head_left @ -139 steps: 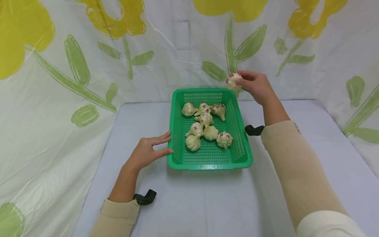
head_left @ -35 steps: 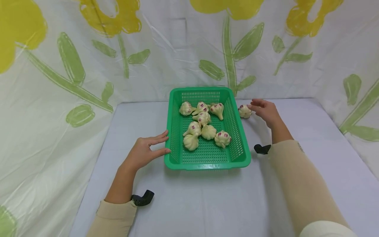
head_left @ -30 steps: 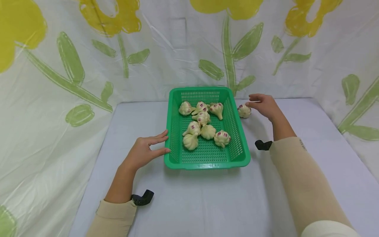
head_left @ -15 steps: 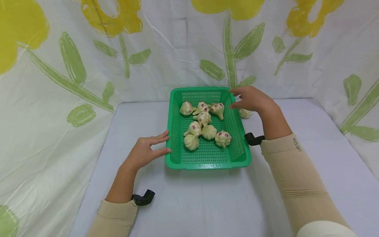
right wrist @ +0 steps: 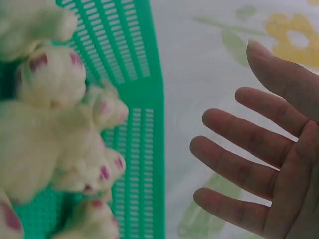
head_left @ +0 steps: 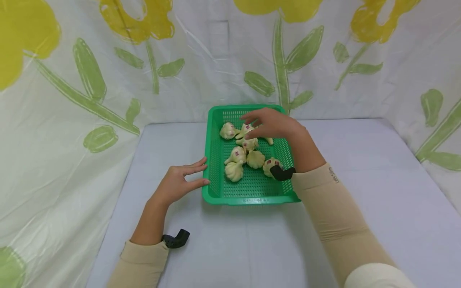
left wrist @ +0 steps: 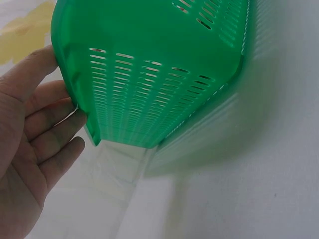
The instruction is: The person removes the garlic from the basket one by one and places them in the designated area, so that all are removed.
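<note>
A green plastic basket sits on the white-covered table with several garlic bulbs in it, pale with purple marks on some. At its left rim, my left hand touches with extended fingers. The left wrist view shows the same hand with fingertips against the outside of the rim. My right hand hovers over the back part of the basket, fingers spread and slightly bent, hiding part of the bulbs below. In the right wrist view, nothing is in the palm of that hand.
A white tablecloth covers the table. Behind and at the sides hangs white sheeting printed with yellow flowers and green leaves. Each wrist carries a small black camera mount.
My right hand set a garlic bulb on the table right of the basket, let go, and moved left over the basket. That bulb is now hidden behind my right wrist. My left hand stays put.
</note>
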{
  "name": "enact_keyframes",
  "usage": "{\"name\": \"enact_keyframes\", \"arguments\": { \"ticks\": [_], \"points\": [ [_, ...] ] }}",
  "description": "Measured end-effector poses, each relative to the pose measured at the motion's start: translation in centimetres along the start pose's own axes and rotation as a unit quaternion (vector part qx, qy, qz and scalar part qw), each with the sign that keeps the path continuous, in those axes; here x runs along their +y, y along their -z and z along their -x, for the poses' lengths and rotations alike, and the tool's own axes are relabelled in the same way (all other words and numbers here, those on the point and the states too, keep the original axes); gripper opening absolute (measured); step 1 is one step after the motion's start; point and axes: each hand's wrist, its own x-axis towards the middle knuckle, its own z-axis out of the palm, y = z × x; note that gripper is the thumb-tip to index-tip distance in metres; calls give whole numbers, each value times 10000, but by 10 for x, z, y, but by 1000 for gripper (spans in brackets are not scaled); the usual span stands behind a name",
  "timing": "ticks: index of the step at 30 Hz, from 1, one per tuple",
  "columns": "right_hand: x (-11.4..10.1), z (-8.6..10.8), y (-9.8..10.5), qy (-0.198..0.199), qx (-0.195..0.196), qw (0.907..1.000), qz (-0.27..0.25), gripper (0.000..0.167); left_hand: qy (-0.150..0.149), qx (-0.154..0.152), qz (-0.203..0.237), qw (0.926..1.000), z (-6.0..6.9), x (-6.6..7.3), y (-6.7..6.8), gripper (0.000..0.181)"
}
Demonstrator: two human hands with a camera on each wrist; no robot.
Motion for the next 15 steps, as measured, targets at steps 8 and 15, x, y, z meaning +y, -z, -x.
{"name": "enact_keyframes", "arguments": {
  "ticks": [8, 15],
  "points": [
    [8, -28, -21, 19, -15, 9984, -557, 58, 43, -23, -30, 10000, 0, 0, -1, 55],
    [38, -44, -33, -378, 538, 9843, -1639, 53, -34, 25, -73, 10000, 0, -3, 0, 54]
  ]
}}
